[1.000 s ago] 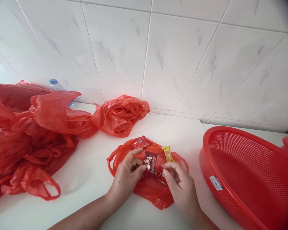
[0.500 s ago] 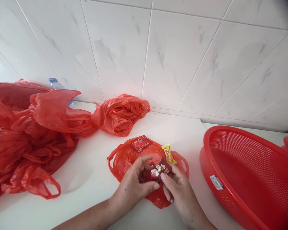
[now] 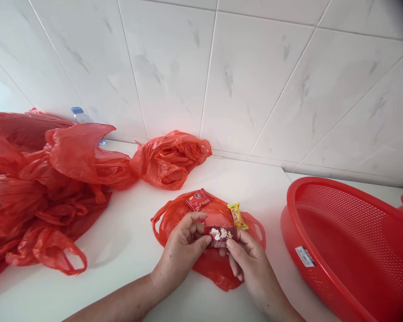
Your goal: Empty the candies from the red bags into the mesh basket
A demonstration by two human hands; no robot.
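Two hands, left (image 3: 185, 243) and right (image 3: 246, 257), grip opposite ends of one dark-red glossy rectangular packet (image 3: 220, 236) above crinkled plastic (image 3: 218, 268).

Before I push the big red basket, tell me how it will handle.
The big red basket should feel stiff, as its rim holds an even curve. Its perforated wall suggests lightness for its size, and its broad shape makes tipping unlikely.

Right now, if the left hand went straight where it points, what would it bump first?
The left hand holds the dark red packet, so it would probably bump the right hand at the other end, though depth is unclear.
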